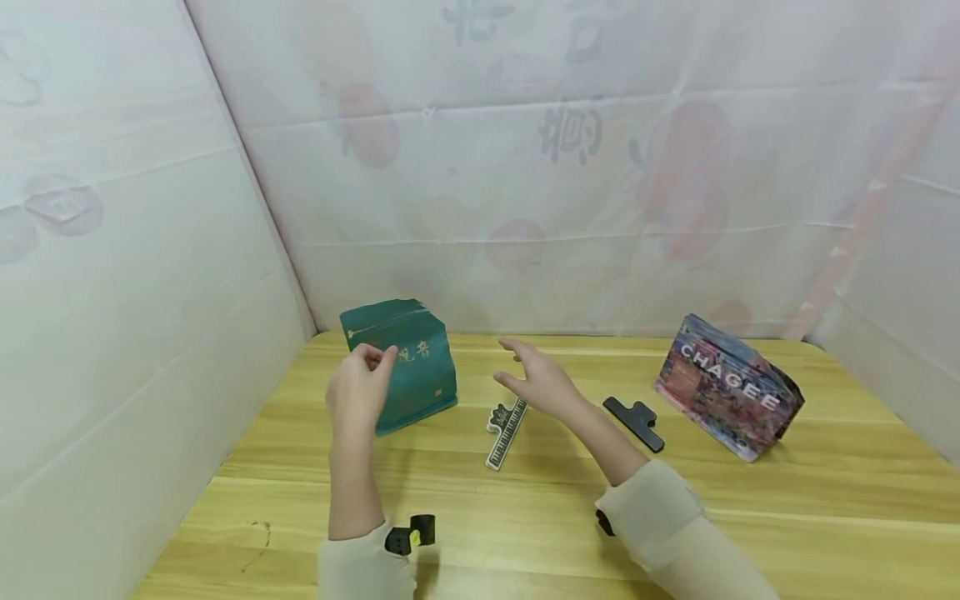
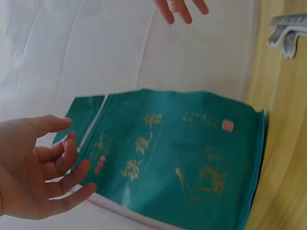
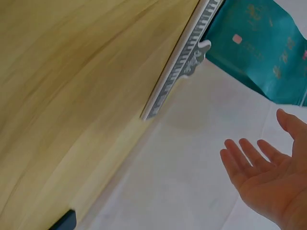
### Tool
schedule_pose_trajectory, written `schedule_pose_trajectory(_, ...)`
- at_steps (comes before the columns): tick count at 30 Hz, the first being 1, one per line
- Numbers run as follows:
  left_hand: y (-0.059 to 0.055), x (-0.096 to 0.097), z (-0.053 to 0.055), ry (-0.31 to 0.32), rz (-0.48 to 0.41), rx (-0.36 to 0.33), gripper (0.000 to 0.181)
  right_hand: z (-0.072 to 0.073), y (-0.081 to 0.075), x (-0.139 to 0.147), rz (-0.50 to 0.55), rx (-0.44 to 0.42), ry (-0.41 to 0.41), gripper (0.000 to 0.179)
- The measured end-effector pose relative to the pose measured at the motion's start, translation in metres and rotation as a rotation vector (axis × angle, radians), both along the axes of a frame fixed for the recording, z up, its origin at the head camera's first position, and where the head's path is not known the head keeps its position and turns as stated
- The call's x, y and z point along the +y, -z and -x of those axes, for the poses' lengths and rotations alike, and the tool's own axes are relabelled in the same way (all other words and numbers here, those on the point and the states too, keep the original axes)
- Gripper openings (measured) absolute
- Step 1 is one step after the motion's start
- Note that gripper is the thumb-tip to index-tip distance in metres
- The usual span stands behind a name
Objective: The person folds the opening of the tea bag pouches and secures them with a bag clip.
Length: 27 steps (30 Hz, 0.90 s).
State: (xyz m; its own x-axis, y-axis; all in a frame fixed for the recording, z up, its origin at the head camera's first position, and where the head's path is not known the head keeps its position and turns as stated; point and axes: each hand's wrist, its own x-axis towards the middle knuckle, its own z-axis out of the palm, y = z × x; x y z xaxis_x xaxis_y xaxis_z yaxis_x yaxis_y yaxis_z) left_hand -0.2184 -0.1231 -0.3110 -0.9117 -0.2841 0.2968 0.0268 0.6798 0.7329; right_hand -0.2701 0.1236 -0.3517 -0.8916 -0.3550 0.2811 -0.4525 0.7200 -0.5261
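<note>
On table point(image 1: 480, 517): two bags point(image 1: 420, 382) point(image 1: 723, 387), two clips point(image 1: 506, 435) point(image 1: 636, 424)

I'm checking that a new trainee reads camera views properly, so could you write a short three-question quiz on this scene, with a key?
1. Multiple choice: which large word is printed on the multicoloured bag?
A) COFFEE
B) CHAGEE
C) GARDEN

2. True or false: the right grip is open and holds nothing.

3. Put in order, left to right in the head view: black clip, multicoloured bag, green bag, patterned clip.

Key:
1. B
2. True
3. Green bag, patterned clip, black clip, multicoloured bag
</note>
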Motion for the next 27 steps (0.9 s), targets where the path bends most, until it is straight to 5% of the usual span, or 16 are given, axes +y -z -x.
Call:
schedule_pose_trajectory(15, 0.026, -0.020, 0.013, -0.149, -0.148, -0.114, 0.040, 0.019, 0.016, -0.042, 0.155, -0.187, -0.006, 0.058)
schedule_pose_trajectory(27, 0.033, -0.027, 0.019, 0.064, -0.308, -0.191, 0.049, 0.019, 0.018, -0.063, 0.194, -0.276, -0.098, 0.056)
